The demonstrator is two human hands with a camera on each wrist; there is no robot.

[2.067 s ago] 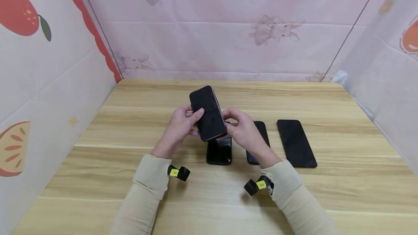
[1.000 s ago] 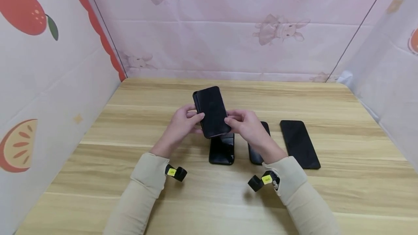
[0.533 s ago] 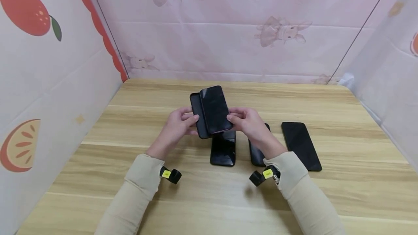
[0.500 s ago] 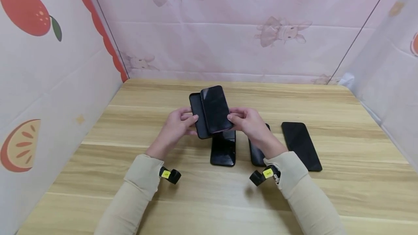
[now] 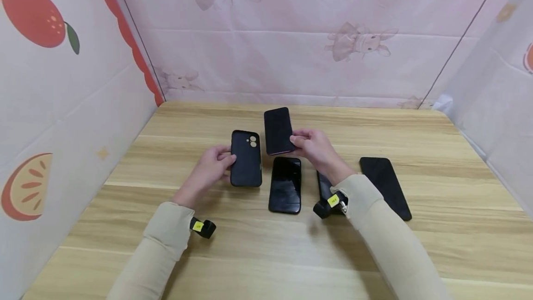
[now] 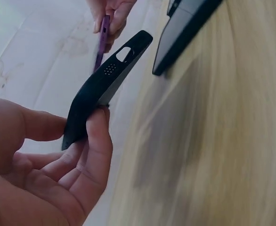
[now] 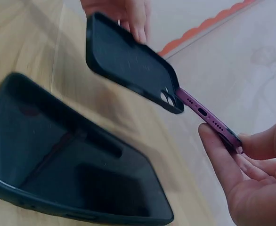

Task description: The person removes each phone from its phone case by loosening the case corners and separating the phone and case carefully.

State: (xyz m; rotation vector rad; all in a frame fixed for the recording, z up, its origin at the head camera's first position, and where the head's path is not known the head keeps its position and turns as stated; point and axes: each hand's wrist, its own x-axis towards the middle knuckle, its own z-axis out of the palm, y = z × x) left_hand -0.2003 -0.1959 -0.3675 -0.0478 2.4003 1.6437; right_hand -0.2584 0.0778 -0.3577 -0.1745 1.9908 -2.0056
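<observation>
The left hand point(image 5: 210, 168) pinches an empty black phone case point(image 5: 245, 163) by its left edge; two round camera holes show at its top right. In the left wrist view the case point(image 6: 93, 92) stands tilted above the table, thumb on one side and fingers on the other. The right hand point(image 5: 318, 149) grips a dark-screened phone point(image 5: 278, 131) by its right edge, held up behind another phone point(image 5: 285, 185) that lies on the table. A purple frame shows on the held phone point(image 7: 208, 115) in the right wrist view. Case and held phone are apart in the head view.
On the wooden table point(image 5: 266, 263), a dark phone point(image 5: 325, 188) lies partly under the right forearm, and a larger black phone point(image 5: 385, 186) lies further right, its lower part beside the sleeve. Printed cloth walls point(image 5: 291, 64) enclose the table's back and sides.
The phone has come out of the case. The left hand has moved the case left and toward the person; the right hand keeps the phone, now separate. The phone beneath is uncovered.
</observation>
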